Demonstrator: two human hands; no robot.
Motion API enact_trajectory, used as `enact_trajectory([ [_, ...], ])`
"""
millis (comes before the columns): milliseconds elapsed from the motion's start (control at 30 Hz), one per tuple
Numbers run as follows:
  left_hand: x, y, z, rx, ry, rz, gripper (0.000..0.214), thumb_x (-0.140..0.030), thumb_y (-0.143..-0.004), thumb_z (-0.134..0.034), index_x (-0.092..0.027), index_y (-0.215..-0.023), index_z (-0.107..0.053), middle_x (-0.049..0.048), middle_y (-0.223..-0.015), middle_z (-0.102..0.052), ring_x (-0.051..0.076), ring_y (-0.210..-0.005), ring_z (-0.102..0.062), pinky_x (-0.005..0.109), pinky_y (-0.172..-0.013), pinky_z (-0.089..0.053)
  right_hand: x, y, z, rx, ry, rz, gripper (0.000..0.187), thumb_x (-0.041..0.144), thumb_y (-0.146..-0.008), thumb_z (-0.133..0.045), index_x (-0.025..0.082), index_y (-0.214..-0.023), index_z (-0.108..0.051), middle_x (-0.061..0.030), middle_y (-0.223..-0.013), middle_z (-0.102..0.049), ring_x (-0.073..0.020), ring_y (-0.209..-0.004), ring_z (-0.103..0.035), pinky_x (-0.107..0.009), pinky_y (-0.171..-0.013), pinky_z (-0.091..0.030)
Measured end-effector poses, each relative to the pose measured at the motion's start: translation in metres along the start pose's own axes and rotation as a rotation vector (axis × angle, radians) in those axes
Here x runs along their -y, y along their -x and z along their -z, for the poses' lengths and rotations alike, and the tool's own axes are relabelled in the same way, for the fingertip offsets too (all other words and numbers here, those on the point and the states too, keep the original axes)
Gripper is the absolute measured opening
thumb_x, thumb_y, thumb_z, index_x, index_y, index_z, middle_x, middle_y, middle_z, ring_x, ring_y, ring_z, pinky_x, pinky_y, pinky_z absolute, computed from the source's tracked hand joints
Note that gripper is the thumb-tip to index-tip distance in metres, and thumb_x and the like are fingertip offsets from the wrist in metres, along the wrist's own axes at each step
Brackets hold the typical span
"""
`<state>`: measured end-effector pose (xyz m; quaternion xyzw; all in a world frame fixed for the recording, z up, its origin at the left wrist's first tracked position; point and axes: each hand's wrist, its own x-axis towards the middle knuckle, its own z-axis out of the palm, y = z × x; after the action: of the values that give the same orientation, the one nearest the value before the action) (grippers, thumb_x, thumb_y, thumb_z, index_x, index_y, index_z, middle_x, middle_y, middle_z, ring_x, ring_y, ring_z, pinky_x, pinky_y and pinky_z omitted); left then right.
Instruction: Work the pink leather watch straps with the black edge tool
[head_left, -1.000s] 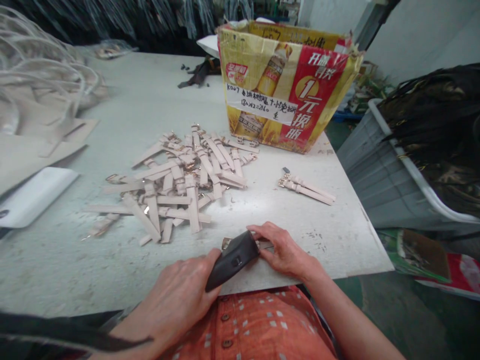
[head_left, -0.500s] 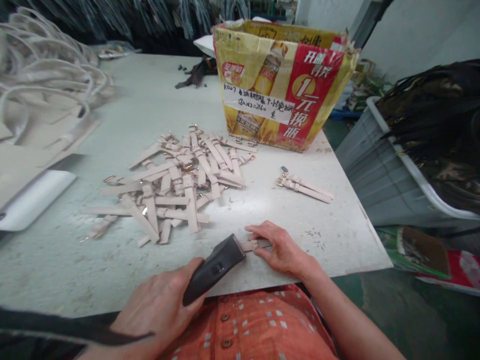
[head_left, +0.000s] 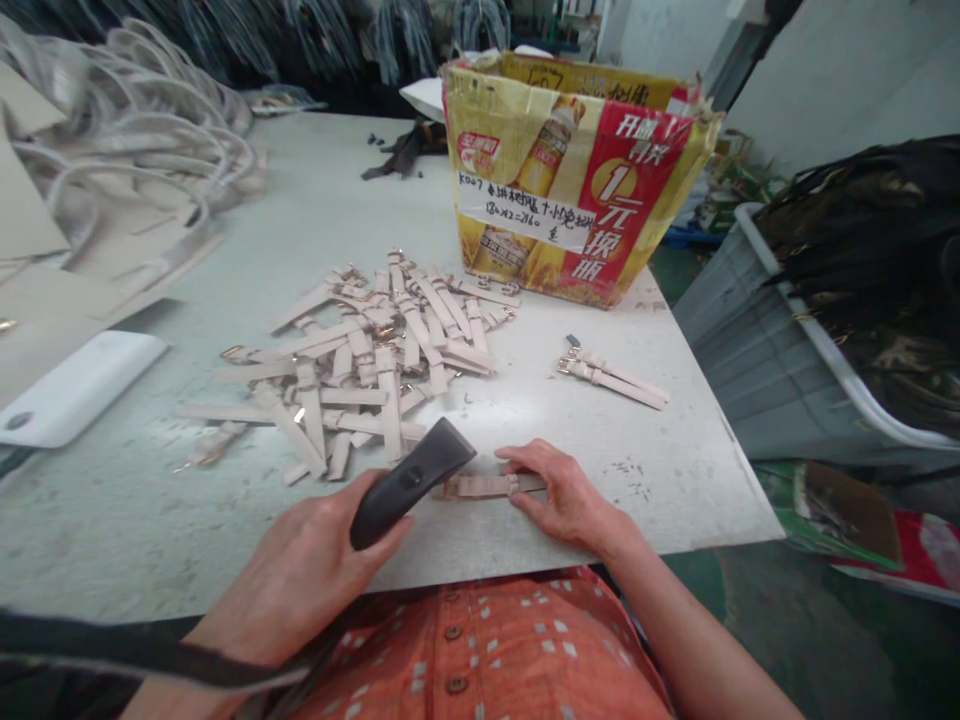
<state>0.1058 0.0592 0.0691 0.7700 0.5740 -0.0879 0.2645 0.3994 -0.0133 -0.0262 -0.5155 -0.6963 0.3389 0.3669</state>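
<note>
In the head view my left hand (head_left: 322, 560) is closed around a black clipper-shaped hand tool (head_left: 409, 480). The tool's broad head tilts up and to the right, above the table and apart from the strap. My right hand (head_left: 566, 495) pinches a short beige buckle strap (head_left: 480, 487) that lies flat on the table; fingers and thumb close on its right end, partly hiding it. Farther up, a loose pile of similar beige buckle straps (head_left: 390, 400) spreads across the table. Two more straps (head_left: 619, 384) lie side by side at the right.
A yellow and red carton (head_left: 555, 190) stands behind the pile. Pale straps and panels (head_left: 127, 190) are heaped at the left, near a white flat object (head_left: 82, 390). Beyond the table's right edge, a grey bin (head_left: 780, 340) holds dark goods.
My left hand has drawn the tool up and left, away from the strap, uncovering the strap's left end. My right hand stays in place on it.
</note>
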Motion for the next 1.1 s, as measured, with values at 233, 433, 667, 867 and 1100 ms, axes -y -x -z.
enact_trajectory([
  [233,0.001,0.017,-0.009,0.151,-0.024,-0.029,0.038,-0.047,-0.098,-0.047,-0.028,-0.12,-0.071,0.0048,-0.086,-0.085,0.03,-0.085,-0.084,0.033,-0.072,-0.053,0.002,-0.002,0.0,-0.025,-0.006,0.04,0.042,0.016,-0.094,-0.075,0.02,-0.136,-0.074,-0.0105,-0.116,-0.081,-0.0261,-0.107,-0.073,-0.042,-0.098,-0.06],
  [433,-0.031,0.011,-0.016,0.214,-0.049,-0.063,0.029,-0.035,-0.102,-0.049,-0.025,-0.118,-0.07,0.0065,-0.088,-0.084,0.029,-0.087,-0.084,0.032,-0.073,-0.049,0.0,-0.004,-0.006,-0.072,0.012,0.045,0.029,0.013,-0.1,-0.069,0.02,-0.127,-0.078,-0.0105,-0.114,-0.083,-0.0258,-0.106,-0.073,-0.041,-0.096,-0.059],
  [667,-0.014,0.012,-0.01,0.086,0.014,-0.038,0.037,-0.044,-0.098,-0.054,-0.025,-0.124,-0.073,0.0059,-0.096,-0.086,0.03,-0.093,-0.084,0.033,-0.076,-0.052,0.012,-0.01,-0.013,-0.077,0.212,0.019,0.02,0.005,-0.09,-0.07,0.022,-0.096,-0.078,-0.005,-0.088,-0.075,-0.0241,-0.092,-0.066,-0.038,-0.086,-0.054],
  [867,0.017,0.025,-0.01,0.063,0.053,-0.022,0.044,-0.053,-0.097,-0.05,-0.027,-0.125,-0.073,0.0045,-0.092,-0.086,0.032,-0.092,-0.085,0.035,-0.077,-0.056,0.009,-0.005,-0.016,-0.186,0.331,0.246,0.024,0.002,-0.094,-0.061,0.022,-0.087,-0.072,-0.0077,-0.09,-0.072,-0.0247,-0.088,-0.062,-0.038,-0.077,-0.05],
  [1100,0.018,0.034,-0.019,0.202,0.039,-0.071,0.036,-0.047,-0.1,-0.048,-0.026,-0.118,-0.071,0.0049,-0.09,-0.085,0.029,-0.088,-0.084,0.032,-0.073,-0.055,0.008,0.011,-0.016,-0.126,0.276,0.266,0.012,0.016,-0.104,-0.064,0.021,-0.1,-0.075,-0.0097,-0.099,-0.075,-0.0252,-0.092,-0.065,-0.041,-0.082,-0.052],
])
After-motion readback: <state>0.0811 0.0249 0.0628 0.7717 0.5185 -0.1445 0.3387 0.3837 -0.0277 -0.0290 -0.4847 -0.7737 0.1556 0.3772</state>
